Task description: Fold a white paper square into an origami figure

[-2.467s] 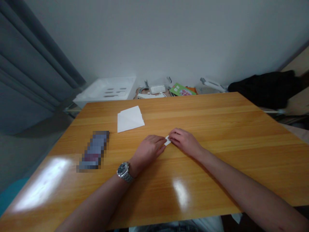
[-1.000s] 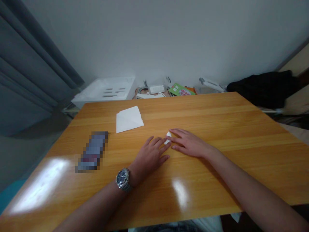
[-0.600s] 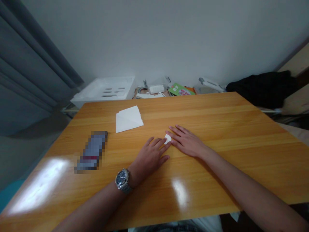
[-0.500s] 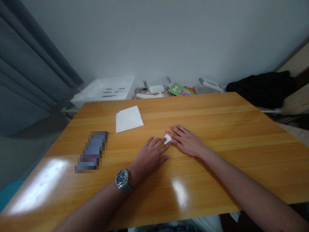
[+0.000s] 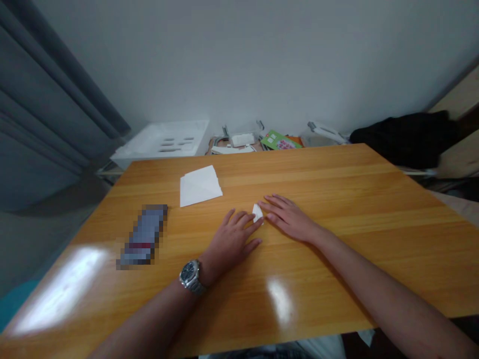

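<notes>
A small white piece of paper (image 5: 257, 212), seemingly folded, lies on the wooden table (image 5: 322, 299) between my two hands. My left hand (image 5: 234, 237) rests with its fingers spread, index and middle fingertips on the paper's lower left part. On that wrist is a metal watch (image 5: 190, 271). My right hand (image 5: 290, 218) lies almost flat to the right, fingers outstretched, its fingertips at the paper's right edge. Part of the paper is covered by the fingertips.
Larger white sheets of paper (image 5: 200, 186) lie farther back to the left. A pixelated phone-like object (image 5: 144, 234) is left of my left hand. Behind the table stand a white tray (image 5: 164, 137), a green booklet (image 5: 280, 140) and black cloth (image 5: 404, 137).
The right fingers have drawn back slightly from the paper. More of the small paper shows, and its outline now looks taller and more pointed. My left hand has hardly moved.
</notes>
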